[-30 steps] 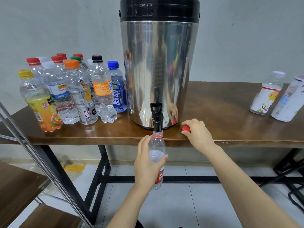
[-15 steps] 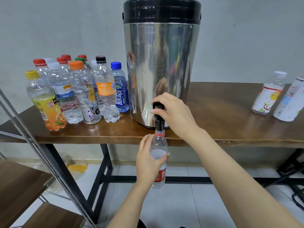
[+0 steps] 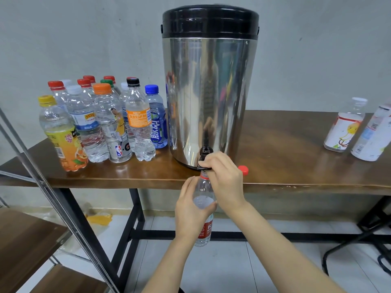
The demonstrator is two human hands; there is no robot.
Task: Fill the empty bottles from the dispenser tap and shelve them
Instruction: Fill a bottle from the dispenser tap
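step: filling, I'd say. The bottle (image 3: 204, 229) hangs mouth-up right under the tap (image 3: 204, 153), just off the counter (image 3: 285, 144) edge at 6 o'clock of the dispenser (image 3: 209, 92).
left hand (image 3: 191, 210): fingers wrapped round the bottle's middle, holding it upright.
right hand (image 3: 224, 176): fingers curled over the tap lever, gripping it. Can't tell if water's actually running.
bottle look: clear thin plastic, slim, red label low down, red neck ring, no cap on. How full is too hard to call.
cap (image 3: 243, 170): small, red, lying on the counter edge at 3 o'clock of the tap.
dispenser look: big steel drum, mirror-shiny, black plastic lid, black tap at the bottom.
counter look: dark glossy wood, black metal legs.
spares (image 3: 101, 123): bunch of capped clear ones at 9 o'clock of the dispenser.
white pair (image 3: 344, 127): at 3 o'clock, well apart.
shelf (image 3: 27, 233): wood boards in a metal frame, at 8 o'clock.
next: my guess, let go of the lever before it overflows, then grab the cap and screw it on. Thin plastic squishes, so go easy.
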